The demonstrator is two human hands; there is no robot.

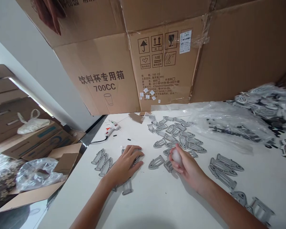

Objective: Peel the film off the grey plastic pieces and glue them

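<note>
My left hand (130,163) rests palm down on the white table, fingers spread, touching grey plastic pieces partly hidden under it. The pieces are flat and slotted, with one pointed end. A row of the same grey pieces (102,162) lies just left of that hand, and another piece (127,187) pokes out below it. My right hand (184,163) is closed around a whitish, translucent, rounded lump (177,156); its exact kind I cannot make out. Beside the right hand lies a single grey piece (156,162), with a loose heap of grey pieces (175,133) behind it.
A white glue gun (112,128) with a black cord lies at the table's back left. Clear plastic bags (219,127) with more parts cover the back right. Overlapping pieces (225,168) lie right of my arm. Cardboard (105,57) walls off the back; an open box (38,190) stands left.
</note>
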